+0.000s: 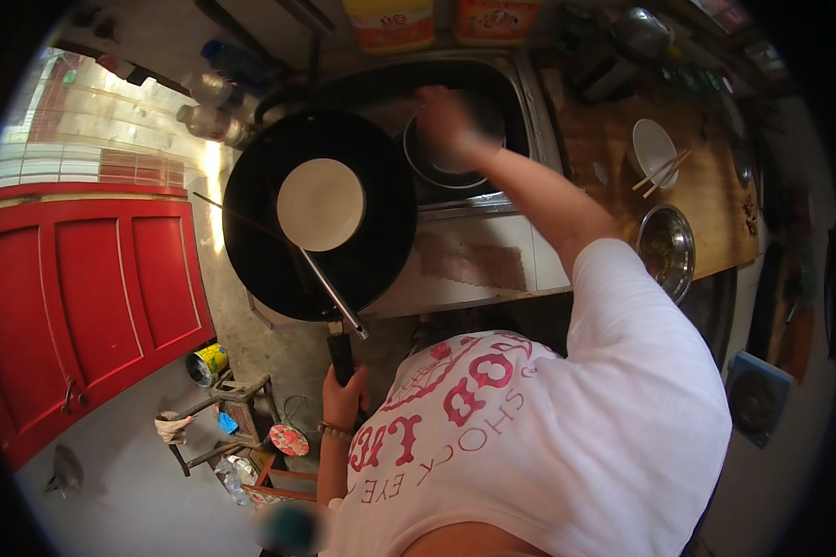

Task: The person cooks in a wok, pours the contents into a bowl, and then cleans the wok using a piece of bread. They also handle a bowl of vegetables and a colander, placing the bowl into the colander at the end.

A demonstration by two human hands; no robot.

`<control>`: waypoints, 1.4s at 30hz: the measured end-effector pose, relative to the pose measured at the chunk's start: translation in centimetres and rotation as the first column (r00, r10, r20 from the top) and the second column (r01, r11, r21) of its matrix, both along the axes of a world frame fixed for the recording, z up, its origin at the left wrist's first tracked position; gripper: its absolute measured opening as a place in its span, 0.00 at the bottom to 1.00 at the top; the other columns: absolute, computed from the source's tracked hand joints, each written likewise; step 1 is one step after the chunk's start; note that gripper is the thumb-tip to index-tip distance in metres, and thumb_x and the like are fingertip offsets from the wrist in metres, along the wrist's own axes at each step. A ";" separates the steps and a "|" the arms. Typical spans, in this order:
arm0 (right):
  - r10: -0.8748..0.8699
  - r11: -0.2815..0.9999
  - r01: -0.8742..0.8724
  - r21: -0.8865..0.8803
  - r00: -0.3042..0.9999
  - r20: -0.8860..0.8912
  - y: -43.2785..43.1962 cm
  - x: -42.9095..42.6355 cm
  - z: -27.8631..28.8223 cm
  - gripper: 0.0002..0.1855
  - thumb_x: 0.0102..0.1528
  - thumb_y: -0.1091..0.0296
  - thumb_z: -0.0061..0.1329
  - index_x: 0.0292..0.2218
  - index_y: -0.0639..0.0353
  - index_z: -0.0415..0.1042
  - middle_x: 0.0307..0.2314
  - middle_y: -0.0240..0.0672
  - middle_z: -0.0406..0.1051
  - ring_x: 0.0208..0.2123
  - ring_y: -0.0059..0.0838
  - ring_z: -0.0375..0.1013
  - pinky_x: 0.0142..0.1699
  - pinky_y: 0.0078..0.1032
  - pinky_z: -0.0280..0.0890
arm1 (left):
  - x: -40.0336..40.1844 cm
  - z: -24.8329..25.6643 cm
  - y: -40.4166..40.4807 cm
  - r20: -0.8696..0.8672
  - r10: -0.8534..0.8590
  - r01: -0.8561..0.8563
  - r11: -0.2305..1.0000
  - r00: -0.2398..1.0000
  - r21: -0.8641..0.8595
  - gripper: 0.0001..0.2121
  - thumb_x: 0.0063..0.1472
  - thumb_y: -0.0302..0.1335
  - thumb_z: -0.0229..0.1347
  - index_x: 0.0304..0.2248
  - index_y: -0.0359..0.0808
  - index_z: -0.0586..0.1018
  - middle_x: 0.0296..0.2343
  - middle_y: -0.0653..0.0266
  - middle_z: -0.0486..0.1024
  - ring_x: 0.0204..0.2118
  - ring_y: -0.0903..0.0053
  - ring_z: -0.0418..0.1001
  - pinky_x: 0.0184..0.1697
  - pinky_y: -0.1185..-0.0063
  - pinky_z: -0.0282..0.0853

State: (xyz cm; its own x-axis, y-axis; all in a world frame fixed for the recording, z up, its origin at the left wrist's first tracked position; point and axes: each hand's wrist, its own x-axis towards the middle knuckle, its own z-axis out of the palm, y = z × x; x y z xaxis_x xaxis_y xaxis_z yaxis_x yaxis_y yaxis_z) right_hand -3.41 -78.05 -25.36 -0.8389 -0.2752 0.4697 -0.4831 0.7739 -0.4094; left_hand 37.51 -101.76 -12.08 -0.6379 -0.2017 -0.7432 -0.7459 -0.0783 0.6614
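My left hand [345,397] grips the black handle of a large black wok [383,244], which is held left of the sink. Inside the wok lie a white bowl or plate [322,204], a metal utensil handle [331,292] pointing towards me and a thin stick [209,200] that crosses the rim. Over the sink [522,90], my right hand [448,125] is blurred above a round metal pot or basin [460,182]. Whether its fingers hold anything cannot be made out.
Right of the sink, a wooden board [717,233] bears a white bowl [651,143] with chopsticks [662,172] across it and a steel bowl of food [684,244]. Plastic bottles [212,125] stand behind the wok. A red cabinet [90,278] and a stool [240,411] are at the left.
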 end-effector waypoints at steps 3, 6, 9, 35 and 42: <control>-0.200 0.863 -0.079 0.499 0.853 0.482 5.1 -0.4 -5.7 0.24 0.49 0.69 0.41 0.49 0.46 0.59 0.45 0.44 0.58 0.46 0.47 0.60 0.47 0.37 0.60 | 0.1 -0.1 -0.1 0.014 0.018 -0.018 1.000 1.000 -0.010 0.07 0.53 0.25 0.52 0.30 0.33 0.67 0.10 0.69 0.63 0.07 0.83 0.59 0.10 0.84 0.51; -0.077 0.742 -0.182 0.645 0.933 0.351 7.4 -2.5 -15.4 0.27 0.50 0.66 0.39 0.53 0.41 0.55 0.49 0.43 0.55 0.49 0.47 0.59 0.50 0.38 0.58 | -0.4 0.4 -0.2 0.020 0.015 -0.015 1.000 1.000 -0.016 0.07 0.53 0.25 0.52 0.30 0.33 0.67 0.10 0.69 0.63 0.07 0.83 0.59 0.10 0.85 0.51; -0.178 0.789 -0.243 0.565 0.789 0.588 5.4 -2.6 -17.6 0.24 0.52 0.63 0.37 0.53 0.43 0.58 0.49 0.43 0.57 0.48 0.45 0.60 0.51 0.38 0.56 | -0.3 0.3 -0.3 0.061 0.025 -0.022 0.999 0.998 -0.044 0.07 0.53 0.25 0.53 0.30 0.33 0.67 0.10 0.69 0.63 0.07 0.84 0.59 0.10 0.85 0.51; -0.240 0.934 0.041 0.356 0.809 0.536 5.3 -1.8 4.5 0.26 0.48 0.48 0.47 0.40 0.62 0.66 0.35 0.45 0.70 0.39 0.42 0.70 0.41 0.34 0.65 | 0.4 -0.7 -0.9 0.020 0.004 -0.003 0.999 1.000 -0.042 0.07 0.53 0.26 0.52 0.30 0.33 0.68 0.10 0.69 0.63 0.08 0.83 0.60 0.10 0.84 0.53; -0.124 0.856 -0.005 0.518 0.969 0.214 2.4 -3.1 10.4 0.17 0.47 0.57 0.47 0.36 0.57 0.65 0.32 0.43 0.70 0.34 0.42 0.71 0.37 0.35 0.66 | 0.7 -1.6 -1.2 -0.028 -0.036 0.035 0.998 0.999 -0.045 0.08 0.53 0.27 0.52 0.31 0.32 0.68 0.10 0.69 0.64 0.07 0.82 0.60 0.10 0.84 0.53</control>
